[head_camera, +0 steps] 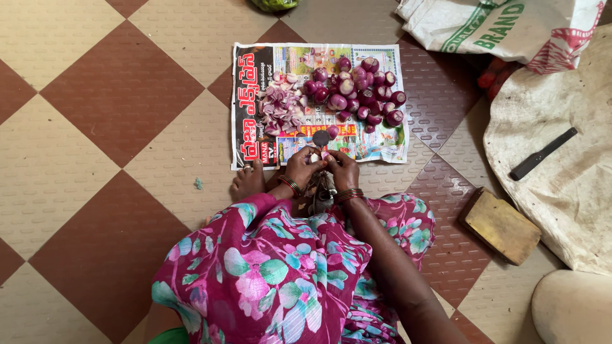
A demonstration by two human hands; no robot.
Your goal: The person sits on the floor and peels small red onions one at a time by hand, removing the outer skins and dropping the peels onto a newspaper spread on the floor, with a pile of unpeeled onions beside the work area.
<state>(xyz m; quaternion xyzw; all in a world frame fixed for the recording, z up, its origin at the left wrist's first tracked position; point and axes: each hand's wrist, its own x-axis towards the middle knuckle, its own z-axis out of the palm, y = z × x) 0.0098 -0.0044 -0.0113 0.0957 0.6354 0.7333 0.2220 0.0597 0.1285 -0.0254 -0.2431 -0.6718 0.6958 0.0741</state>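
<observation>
Both hands, left hand (302, 167) and right hand (342, 169), meet at the newspaper's (248, 95) near edge, fingers pinching a small onion piece (317, 155) against an upright floor blade (320, 138). It looks light, firm and likely slippery, best gripped at its sides. Peeled red onions (363, 95) and chopped pieces (280, 108) lie beyond.

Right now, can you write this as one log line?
left hand: holding onion piece | right hand: same piece, at blade | peeled onions: heaped on newspaper
</observation>
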